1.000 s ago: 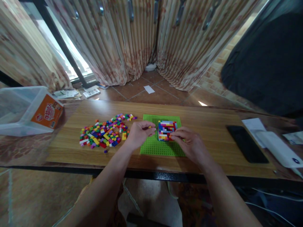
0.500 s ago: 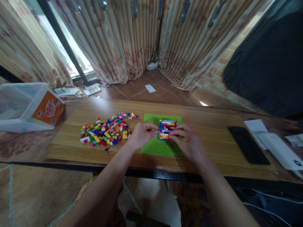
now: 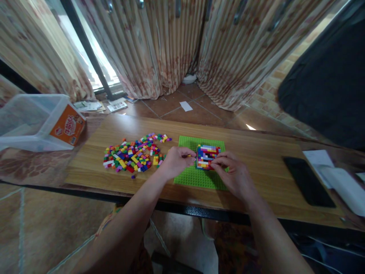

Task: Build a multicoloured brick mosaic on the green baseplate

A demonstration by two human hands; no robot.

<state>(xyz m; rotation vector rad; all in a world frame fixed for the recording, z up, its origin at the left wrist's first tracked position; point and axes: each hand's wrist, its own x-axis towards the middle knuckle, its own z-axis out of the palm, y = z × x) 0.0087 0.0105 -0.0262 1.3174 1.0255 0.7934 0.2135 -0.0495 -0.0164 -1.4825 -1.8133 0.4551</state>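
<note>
Brick build: a low, rectangular build of multicoloured plastic bricks point(image 3: 207, 156) is being carried by a square, bright green studded baseplate point(image 3: 194, 179), right of its middle, closer to the far edge than the near one.
Left hand: here, a small yellow plastic brick point(image 3: 189, 155) is being pinched at the fingertips of the left hand point(image 3: 178, 163), just beside the build's left side; contact cannot be told.
Right hand: the build's near right corner is being worked by the right hand point(image 3: 235, 173), thumb and fingers drawn together; whether a brick is being gripped cannot be told.
Loose pile: a scattered heap of mixed-colour plastic bricks point(image 3: 128, 156) is being borne by the left half of the long wood-grain board point(image 3: 256, 160).
Right end: a flat, black rectangular slab point(image 3: 308, 180) is being supported near the board's right edge.
Far left: a translucent plastic tub with an orange label point(image 3: 37, 129) is being kept beyond the board's left edge.
</note>
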